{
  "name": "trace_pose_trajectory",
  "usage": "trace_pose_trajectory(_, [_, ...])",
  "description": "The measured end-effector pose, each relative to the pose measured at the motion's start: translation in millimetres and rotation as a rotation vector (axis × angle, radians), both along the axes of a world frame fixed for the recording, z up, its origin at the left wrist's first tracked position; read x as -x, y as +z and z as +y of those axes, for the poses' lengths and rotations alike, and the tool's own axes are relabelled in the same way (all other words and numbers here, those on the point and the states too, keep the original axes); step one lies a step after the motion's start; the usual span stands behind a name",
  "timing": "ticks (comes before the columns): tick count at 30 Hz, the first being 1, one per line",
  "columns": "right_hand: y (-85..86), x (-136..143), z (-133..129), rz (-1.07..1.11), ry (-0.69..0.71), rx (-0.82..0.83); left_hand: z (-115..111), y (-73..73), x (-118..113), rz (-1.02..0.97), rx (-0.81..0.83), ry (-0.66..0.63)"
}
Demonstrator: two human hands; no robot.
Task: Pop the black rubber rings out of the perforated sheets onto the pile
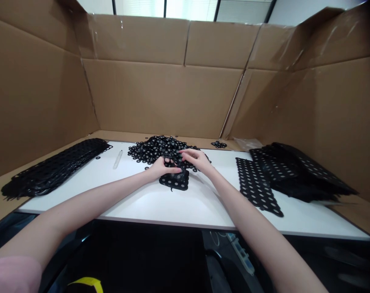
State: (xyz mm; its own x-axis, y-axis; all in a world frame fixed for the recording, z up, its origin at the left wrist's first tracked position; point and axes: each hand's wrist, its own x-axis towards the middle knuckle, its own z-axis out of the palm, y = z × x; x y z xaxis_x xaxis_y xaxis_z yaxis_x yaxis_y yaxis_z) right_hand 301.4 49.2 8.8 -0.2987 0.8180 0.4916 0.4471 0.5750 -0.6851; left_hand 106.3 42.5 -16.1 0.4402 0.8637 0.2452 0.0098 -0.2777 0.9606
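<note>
My left hand (162,167) grips a black perforated sheet (174,181) near the middle of the table, thumb on top. The sheet's rounded near end, dotted with round holes, hangs toward me. Beside it, my right hand (197,159) has its thumb and fingertips closed together over the sheet's far part; whatever they hold is too small to make out. Just behind both hands spreads a heap of small black rings (154,148), and part of the heap is hidden by the hands.
A thick stack of black perforated strips (59,165) lies at left, near a white pen-like tool (118,159). At right are a single perforated sheet (258,185) and a pile of more sheets (294,171). Cardboard walls (163,97) enclose the white table (160,209).
</note>
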Motion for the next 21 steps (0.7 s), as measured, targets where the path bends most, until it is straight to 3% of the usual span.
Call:
trace_pose_trajectory(2, [2.5, 8, -6, -0.045, 0.103, 0.018, 1, -0.2, 1, 0.022, -0.002, 0.024])
trace_pose_trajectory(5, [3.1, 12, -6, 0.0, 0.134, 0.011, 3, 0.2, 2, -0.018, 0.009, 0.003])
trace_pose_trajectory(10, [3.4, -1, 0, 0.153, 0.015, 0.001, 9, -2.5, 2, -0.162, 0.107, -0.09])
trace_pose_trajectory(13, [0.9, -6, 3, 0.113, -0.051, -0.046, 11, -5.7, 2, -0.175, 0.098, -0.098])
trace_pose_trajectory(18, [1.4, -3, 0, -0.127, -0.28, -0.452, 12, -8.4, 1, -0.152, 0.05, -0.051])
trace_pose_trajectory(21, [7.3, 4, -9, -0.157, -0.301, -0.599, 13, -8.8, 1, -0.124, 0.044, -0.02])
